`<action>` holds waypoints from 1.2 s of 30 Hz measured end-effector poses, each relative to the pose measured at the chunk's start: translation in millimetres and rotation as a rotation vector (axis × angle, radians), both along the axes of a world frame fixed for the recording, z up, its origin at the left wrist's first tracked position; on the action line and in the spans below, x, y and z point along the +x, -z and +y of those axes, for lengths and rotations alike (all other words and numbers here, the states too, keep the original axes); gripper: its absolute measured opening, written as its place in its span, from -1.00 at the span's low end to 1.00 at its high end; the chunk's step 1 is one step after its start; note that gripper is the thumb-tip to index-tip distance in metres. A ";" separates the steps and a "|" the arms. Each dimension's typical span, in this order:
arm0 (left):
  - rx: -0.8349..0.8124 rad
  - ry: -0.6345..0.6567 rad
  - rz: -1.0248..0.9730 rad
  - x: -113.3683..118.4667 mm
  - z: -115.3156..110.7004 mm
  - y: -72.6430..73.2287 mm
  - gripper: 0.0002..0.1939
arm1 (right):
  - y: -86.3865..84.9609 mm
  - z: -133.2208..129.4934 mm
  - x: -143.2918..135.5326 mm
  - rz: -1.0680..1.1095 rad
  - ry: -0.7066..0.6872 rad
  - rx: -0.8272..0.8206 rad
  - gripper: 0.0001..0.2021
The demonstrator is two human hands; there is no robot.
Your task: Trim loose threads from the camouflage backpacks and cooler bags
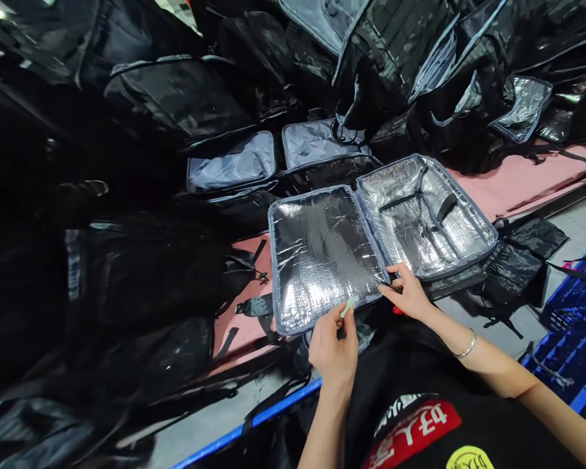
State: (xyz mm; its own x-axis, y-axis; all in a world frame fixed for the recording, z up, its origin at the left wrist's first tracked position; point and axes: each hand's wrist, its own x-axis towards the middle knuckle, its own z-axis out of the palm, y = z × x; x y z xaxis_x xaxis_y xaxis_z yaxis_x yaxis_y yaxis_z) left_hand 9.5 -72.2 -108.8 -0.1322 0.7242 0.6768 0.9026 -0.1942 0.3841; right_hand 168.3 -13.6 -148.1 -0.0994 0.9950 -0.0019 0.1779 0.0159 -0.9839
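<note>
An insulated bag lies opened out, its silver foil-lined lid [317, 260] flat on the left and its foil-lined body [410, 221] on the right. Grey-blue binding runs round both parts. My left hand [334, 345] is closed at the lid's near edge, pinching a small pale green piece [349, 306] whose kind I cannot make out. At the near corner, where lid and body join, my right hand [410, 296] grips the bag's edge between thumb and fingers. A dark strip shows at those fingertips; most of what they hold is hidden.
Black and dark camouflage bags [176, 98] are piled behind and to the left. Beneath the open bag runs a pink table surface [498, 185]. Blue plastic crates [579, 306] stand at the right, and a dark bag [512, 273] hangs over the table's edge.
</note>
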 end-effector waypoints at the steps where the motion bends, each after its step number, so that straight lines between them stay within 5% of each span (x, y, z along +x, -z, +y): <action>1: 0.015 0.020 0.013 6.2 6.3 1.0 -0.89 | -0.1 0.0 0.3 0.004 -0.002 0.004 -0.68; 4: -0.015 0.113 0.064 16.0 13.1 7.0 -0.89 | -0.3 -0.3 1.3 0.016 0.000 -0.004 -0.67; 9: -0.160 0.216 0.132 9.9 -6.5 10.5 -0.90 | 2.0 -0.6 2.7 0.015 0.003 -0.004 -0.67; 17: -0.035 0.110 0.042 17.1 -6.9 15.2 -0.89 | -3.6 -6.2 4.0 -0.103 0.018 0.043 -0.66; 22: -0.097 0.249 0.026 6.7 -19.3 23.6 -0.90 | -10.9 -16.1 15.5 -0.333 -0.051 0.355 -0.65; 26: -0.144 0.144 -0.087 -9.2 -39.6 27.1 -0.87 | -11.4 -5.8 23.5 -0.594 -0.174 0.683 -0.78; 30: -0.165 0.032 -0.171 -17.5 -51.9 31.6 -0.87 | -10.3 11.5 23.2 -0.599 -0.232 0.899 -0.80; 36: 0.009 0.163 -0.159 -22.2 -45.6 22.9 -0.91 | -31.2 31.5 7.1 -0.603 -0.258 0.803 -0.84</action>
State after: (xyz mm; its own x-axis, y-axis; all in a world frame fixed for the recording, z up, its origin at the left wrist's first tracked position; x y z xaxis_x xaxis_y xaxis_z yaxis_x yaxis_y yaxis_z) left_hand -12.7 -117.7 -131.7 -0.1199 0.7385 0.6635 0.7871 -0.3366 0.5169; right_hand 175.3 17.9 -116.9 -0.5121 0.6738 0.5327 0.5356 0.7353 -0.4153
